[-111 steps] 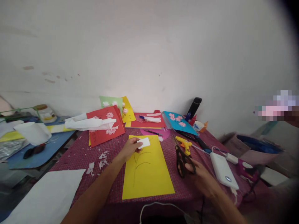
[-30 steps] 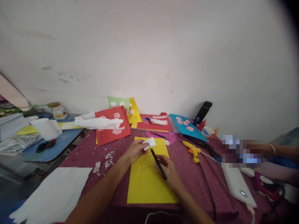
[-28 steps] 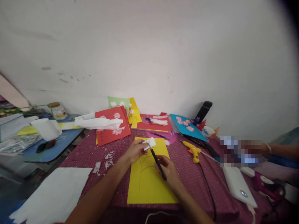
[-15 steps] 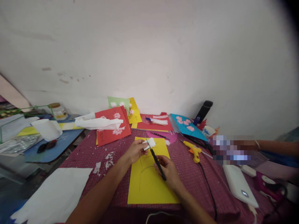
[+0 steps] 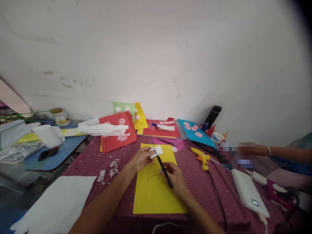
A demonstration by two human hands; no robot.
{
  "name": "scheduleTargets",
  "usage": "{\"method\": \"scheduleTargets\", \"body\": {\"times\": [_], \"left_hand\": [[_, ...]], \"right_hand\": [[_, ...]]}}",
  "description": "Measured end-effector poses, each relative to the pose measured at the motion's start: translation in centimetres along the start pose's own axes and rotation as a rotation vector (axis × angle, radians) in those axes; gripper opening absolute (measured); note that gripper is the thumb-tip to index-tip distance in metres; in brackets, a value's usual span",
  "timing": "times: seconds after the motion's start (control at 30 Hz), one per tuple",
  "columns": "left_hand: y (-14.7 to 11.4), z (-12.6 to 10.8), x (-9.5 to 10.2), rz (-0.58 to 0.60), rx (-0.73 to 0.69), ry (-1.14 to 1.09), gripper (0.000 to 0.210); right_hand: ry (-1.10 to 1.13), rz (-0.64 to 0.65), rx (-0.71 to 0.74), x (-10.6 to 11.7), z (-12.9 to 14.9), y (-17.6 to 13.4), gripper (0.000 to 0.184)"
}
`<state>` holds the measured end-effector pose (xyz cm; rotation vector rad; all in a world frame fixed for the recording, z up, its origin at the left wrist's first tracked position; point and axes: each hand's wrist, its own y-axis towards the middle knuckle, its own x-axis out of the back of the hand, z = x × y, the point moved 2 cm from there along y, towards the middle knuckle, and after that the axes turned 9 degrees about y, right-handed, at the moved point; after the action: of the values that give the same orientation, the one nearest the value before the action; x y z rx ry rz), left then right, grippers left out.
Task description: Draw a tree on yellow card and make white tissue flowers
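My left hand [image 5: 143, 158] pinches a small folded piece of white tissue paper [image 5: 156, 151] above the top of a yellow sheet of paper [image 5: 161, 195]. In my right hand [image 5: 175, 178] is a pair of black-handled scissors [image 5: 165, 172], slanting up to the left. Their thin blades lie across the tissue. Curved pencil-like lines run over the yellow sheet under both hands. The fingers of my right hand partly hide the scissor grip.
A yellow glue gun [image 5: 202, 158] with a cord lies to the right, near a white power bank [image 5: 248, 191]. Red cards [image 5: 117, 146] and a blue card [image 5: 195, 133] with paper blossoms lie behind. Another person's arm [image 5: 287, 152] reaches in from the right, its hand blurred out.
My hands, the tissue and the scissors stay almost in place. At the right, the other person's hand and the blurred object have shifted slightly left.
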<state>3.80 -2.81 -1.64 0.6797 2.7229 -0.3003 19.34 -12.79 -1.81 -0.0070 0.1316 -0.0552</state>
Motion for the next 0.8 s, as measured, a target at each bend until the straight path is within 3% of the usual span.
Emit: {"method": "scheduleTargets", "body": {"times": [0.8], "left_hand": [[0.07,0.32,-0.02,0.041,0.032,-0.037,0.026]], "right_hand": [[0.014,-0.02,-0.01,-0.51,0.02,0.13,0.029]]}}
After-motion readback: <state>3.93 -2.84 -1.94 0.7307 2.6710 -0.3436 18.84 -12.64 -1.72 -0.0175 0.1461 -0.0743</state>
